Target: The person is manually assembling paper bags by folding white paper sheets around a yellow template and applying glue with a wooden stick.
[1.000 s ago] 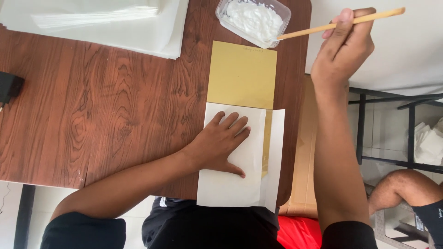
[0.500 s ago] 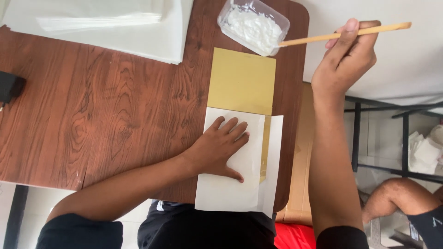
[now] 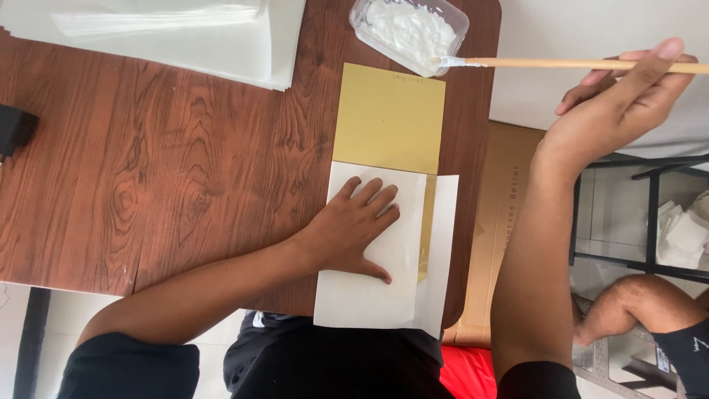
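My left hand (image 3: pixel 354 229) lies flat, fingers spread, on a folded white paper (image 3: pixel 347 295) at the near edge of the wooden table (image 3: pixel 148 170). A gold sheet (image 3: pixel 388 118) extends from under the paper toward the far side, and a thin gold strip shows by the white flap on the right. My right hand (image 3: pixel 617 92) is off the table's right side, holding a long wooden stick (image 3: pixel 561 64). The stick's white-coated tip rests at the rim of a clear plastic tub of white paste (image 3: pixel 410 31).
A stack of translucent white sheets (image 3: pixel 170 33) lies at the far left of the table. A black object (image 3: pixel 15 129) sits at the left edge. A brown cardboard piece (image 3: pixel 506 222) and a metal frame (image 3: pixel 650 214) stand right of the table; another person's leg (image 3: pixel 642 307) is there.
My right hand has lowered and swung the stick level, its tip now at the paste tub's near rim. My left hand stays pressed on the white paper.
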